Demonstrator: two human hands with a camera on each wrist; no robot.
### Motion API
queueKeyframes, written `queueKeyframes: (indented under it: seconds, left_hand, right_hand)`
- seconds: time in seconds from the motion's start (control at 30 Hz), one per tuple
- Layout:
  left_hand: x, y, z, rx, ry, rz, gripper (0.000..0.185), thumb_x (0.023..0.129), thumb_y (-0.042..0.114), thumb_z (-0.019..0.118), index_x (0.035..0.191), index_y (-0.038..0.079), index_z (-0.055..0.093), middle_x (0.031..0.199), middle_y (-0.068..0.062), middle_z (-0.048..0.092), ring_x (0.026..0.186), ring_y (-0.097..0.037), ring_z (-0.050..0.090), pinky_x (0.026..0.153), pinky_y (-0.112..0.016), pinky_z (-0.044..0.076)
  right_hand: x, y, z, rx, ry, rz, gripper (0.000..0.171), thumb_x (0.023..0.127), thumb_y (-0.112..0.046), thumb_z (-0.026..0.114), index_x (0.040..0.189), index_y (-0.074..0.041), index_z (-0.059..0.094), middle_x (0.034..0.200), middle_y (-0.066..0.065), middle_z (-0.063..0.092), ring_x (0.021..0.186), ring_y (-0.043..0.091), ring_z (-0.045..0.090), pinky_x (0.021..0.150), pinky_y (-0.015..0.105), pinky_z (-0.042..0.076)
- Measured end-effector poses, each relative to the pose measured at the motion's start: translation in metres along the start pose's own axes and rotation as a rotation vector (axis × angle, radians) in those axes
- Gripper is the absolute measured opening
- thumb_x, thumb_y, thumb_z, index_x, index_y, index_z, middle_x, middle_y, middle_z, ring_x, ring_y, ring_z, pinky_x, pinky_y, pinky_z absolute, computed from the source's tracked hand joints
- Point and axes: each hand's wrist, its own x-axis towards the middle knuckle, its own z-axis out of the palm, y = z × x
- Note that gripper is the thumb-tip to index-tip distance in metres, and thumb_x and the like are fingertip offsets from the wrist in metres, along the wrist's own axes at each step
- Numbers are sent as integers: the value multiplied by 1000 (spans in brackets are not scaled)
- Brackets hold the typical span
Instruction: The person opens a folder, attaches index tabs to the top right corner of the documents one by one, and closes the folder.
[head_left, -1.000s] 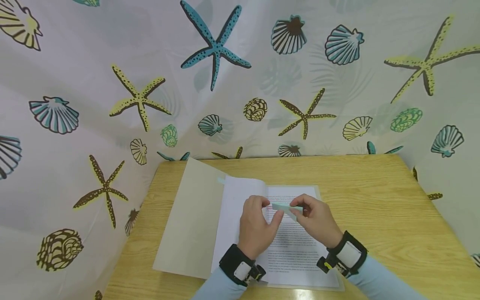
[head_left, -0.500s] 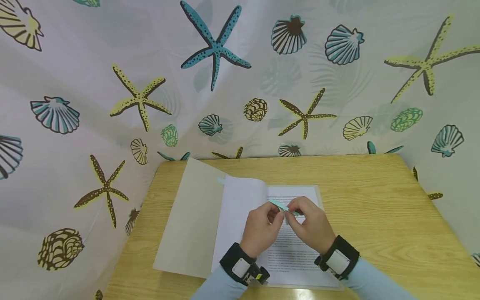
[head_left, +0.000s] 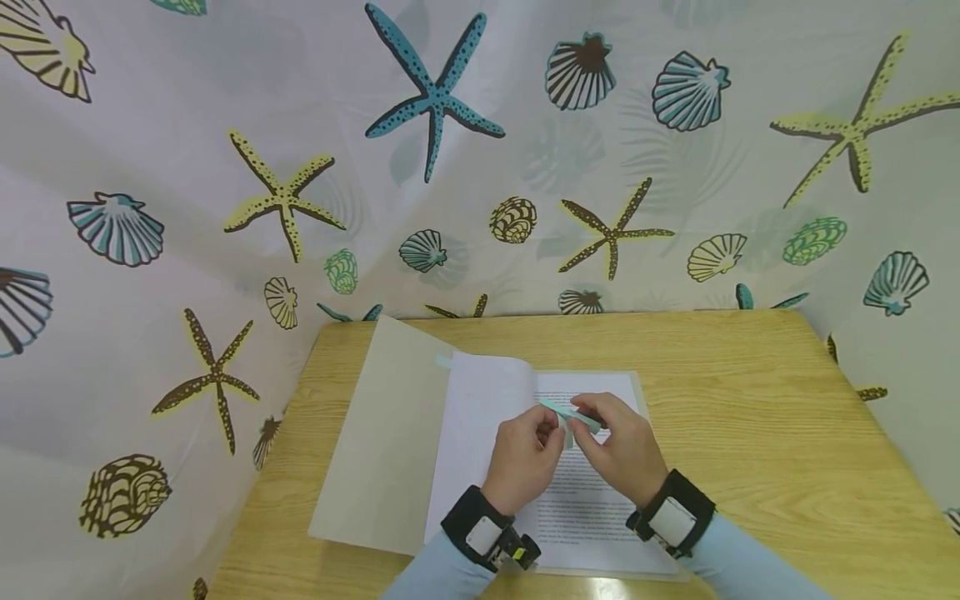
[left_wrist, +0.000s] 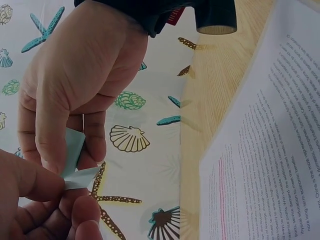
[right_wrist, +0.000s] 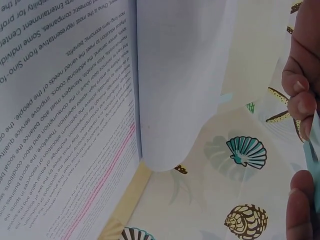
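Over the open document, both hands pinch pale teal paper slips [head_left: 557, 408] that look like sticky notes. My left hand [head_left: 523, 458] grips the left end between thumb and fingers. The right hand [head_left: 624, 446] pinches the right end, its fingertips close to the left ones. A paler flap [left_wrist: 82, 178] stands out from the teal piece [left_wrist: 74, 150] in the left wrist view. At the right wrist view's edge, fingers [right_wrist: 300, 197] hold the teal paper [right_wrist: 314, 155]. Fingers hide part of the slips, so how many layers there are I cannot tell.
Beneath the hands lies an open bound document, its printed page [head_left: 592, 500] on the right bearing a pink underline [right_wrist: 107, 175]. Its turned page [head_left: 476, 433] and cream cover [head_left: 375, 467] lie left, with a pale blue tab [head_left: 444, 361]. Shell-patterned cloth [head_left: 480, 167] surrounds the wooden table [head_left: 772, 433].
The hands have drawn together and slightly lower, and the left fingers have taken hold of the slips. Over the last half second, the paper has shifted slightly and the flap shows more.
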Motion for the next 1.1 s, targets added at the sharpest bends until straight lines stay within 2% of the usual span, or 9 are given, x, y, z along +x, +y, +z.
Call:
queueKeyframes:
  seconds: [0.2,0.33,0.6,0.77,1.1]
  left_hand:
    - [-1,-2,1,-1,8,17,8,90,6,62,84,11,61,68,8,57,58,-1,49,51,-16,42]
    - [-2,-2,0,8,20,19,5,90,7,62,86,8,63,69,7,59,59,-1,49,52,-16,43]
    - [-3,-2,-1,9,6,-13,4,90,8,63,89,5,66,71,6,60,60,-1,49,53,-17,43]
    - [-3,1,-3,6,5,-34,4,90,8,64,88,5,66,71,5,61,60,-1,50,53,-17,43]
    - [-4,2,-3,-7,14,-60,4,90,8,64,86,6,66,70,5,61,59,-1,50,53,-17,43]
  right_hand:
    - [2,1,0,-18,36,-5,18,81,-7,72,97,-5,67,92,3,66,81,14,65,70,21,53]
    - [3,3,-2,-27,52,3,16,80,-7,73,95,-5,67,90,3,66,77,15,64,65,26,54]
    - [3,4,-5,-32,61,24,15,80,-6,73,93,-5,65,87,3,64,73,17,63,60,32,54]
    - [4,4,-7,-48,60,43,13,80,-7,72,91,-6,65,86,3,64,72,17,64,59,31,53]
    - [6,7,-10,-63,69,41,11,80,-7,72,88,-8,64,84,1,63,71,12,60,61,20,48]
